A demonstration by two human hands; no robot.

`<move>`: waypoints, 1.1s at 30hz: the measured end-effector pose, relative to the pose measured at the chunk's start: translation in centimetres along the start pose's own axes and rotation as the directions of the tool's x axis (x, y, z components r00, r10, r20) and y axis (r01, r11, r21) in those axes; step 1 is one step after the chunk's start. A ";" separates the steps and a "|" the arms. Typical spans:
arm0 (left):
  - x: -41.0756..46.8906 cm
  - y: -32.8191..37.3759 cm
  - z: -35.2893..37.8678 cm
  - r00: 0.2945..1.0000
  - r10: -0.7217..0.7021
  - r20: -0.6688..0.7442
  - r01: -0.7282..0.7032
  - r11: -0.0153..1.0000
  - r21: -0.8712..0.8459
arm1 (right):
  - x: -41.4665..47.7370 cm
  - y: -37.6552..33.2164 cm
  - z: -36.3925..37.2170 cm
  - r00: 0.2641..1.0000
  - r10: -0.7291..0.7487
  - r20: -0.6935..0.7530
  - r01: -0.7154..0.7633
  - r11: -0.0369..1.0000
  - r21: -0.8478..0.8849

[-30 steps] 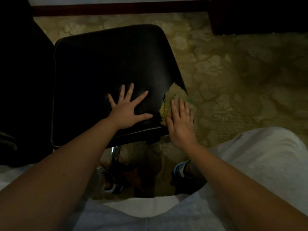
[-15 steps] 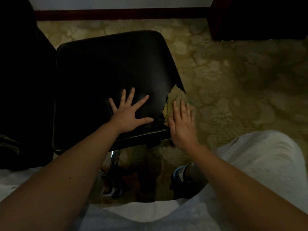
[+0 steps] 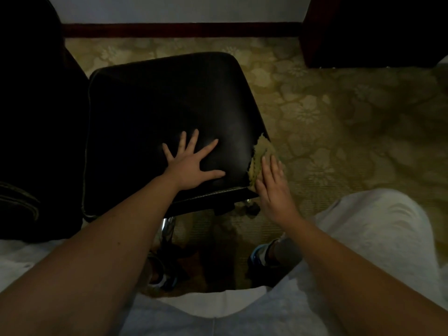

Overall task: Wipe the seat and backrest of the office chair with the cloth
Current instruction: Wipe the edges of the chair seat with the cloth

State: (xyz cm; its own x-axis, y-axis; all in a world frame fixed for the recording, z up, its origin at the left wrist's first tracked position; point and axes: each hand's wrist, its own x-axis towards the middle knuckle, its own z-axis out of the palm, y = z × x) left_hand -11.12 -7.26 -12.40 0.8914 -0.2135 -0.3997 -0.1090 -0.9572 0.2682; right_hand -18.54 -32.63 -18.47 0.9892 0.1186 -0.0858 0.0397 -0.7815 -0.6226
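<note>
The black leather seat [image 3: 155, 103] of the office chair fills the middle of the view. Its dark backrest [image 3: 31, 122] stands at the left. My left hand [image 3: 191, 163] lies flat on the seat's near right part, fingers spread, holding nothing. A yellow-green cloth [image 3: 260, 151] with a zigzag edge hangs over the seat's right side edge. My right hand [image 3: 272, 185] presses flat on the cloth against that edge, fingers straight and together. Most of the cloth is hidden under the hand.
A patterned yellow-green carpet [image 3: 339, 117] covers the floor to the right. Dark furniture [image 3: 375, 30] stands at the back right, with a dark baseboard [image 3: 179, 30] along the wall. The chrome chair post [image 3: 167, 226] and my shoes [image 3: 259, 255] lie below the seat.
My right hand has slid with the cloth from the seat's right corner down over its side edge, so less cloth shows. My left hand stays flat on the seat.
</note>
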 end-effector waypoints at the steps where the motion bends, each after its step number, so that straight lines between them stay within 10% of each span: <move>1: 0.0 0.0 0.0 1.000 0.001 0.002 -0.001 1.000 0.007 | 0.0 -0.2 0.0 1.000 -0.013 -0.001 0.013 0.999 -0.031; 9: 0.1 -0.1 0.2 1.000 0.003 -0.004 -0.003 1.000 0.009 | 0.0 -2.1 1.4 0.967 -0.255 0.010 0.250 0.939 -0.238; 19: -2.2 -1.9 0.2 0.993 0.041 -0.111 -0.045 0.998 -0.035 | 1.1 -3.2 0.3 0.984 -0.084 -0.158 0.114 0.974 0.194; 33: -3.6 -3.1 0.2 0.991 -0.120 0.059 0.115 0.990 0.080 | 1.2 -2.8 0.5 0.987 -0.159 0.012 0.156 0.949 -0.273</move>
State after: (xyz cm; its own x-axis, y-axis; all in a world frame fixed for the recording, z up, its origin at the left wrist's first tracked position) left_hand -14.11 -3.57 -11.96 0.8708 -0.1087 -0.4795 -0.0411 -0.9879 0.1493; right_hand -17.55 -30.01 -17.25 0.9686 0.2484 0.0053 0.2305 -0.8904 -0.3925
